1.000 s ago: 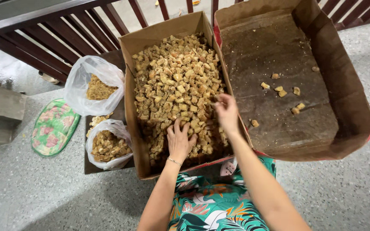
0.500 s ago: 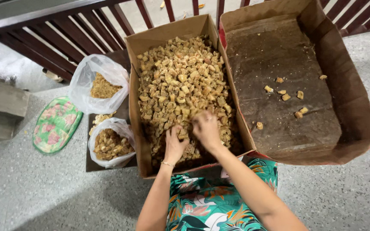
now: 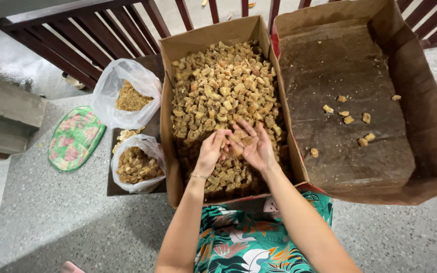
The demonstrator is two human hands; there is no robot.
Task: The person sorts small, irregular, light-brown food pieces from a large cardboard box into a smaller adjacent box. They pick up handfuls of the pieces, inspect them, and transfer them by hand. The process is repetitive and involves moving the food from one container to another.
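Note:
A cardboard box [image 3: 166,119] in front of me is filled with small brown-yellow chunks [image 3: 218,91]. My left hand [image 3: 210,150] and my right hand [image 3: 255,146] meet over the near part of the heap, palms turned toward each other. Some chunks [image 3: 233,147] lie cupped between them. The fingers of my right hand are spread and the left ones curl around the pieces. A second, larger cardboard box [image 3: 421,106] stands to the right, with several loose chunks [image 3: 350,119] on its dark floor.
Two clear plastic bags [image 3: 122,96] [image 3: 135,164] of the same chunks sit on a dark tray left of the full box. A floral mat [image 3: 74,137] lies on the speckled floor further left. A dark wooden railing [image 3: 102,35] runs behind the boxes.
Both hands have lifted off the heap and come together. The right hand moved left from the box's right edge and now cups chunks with the left.

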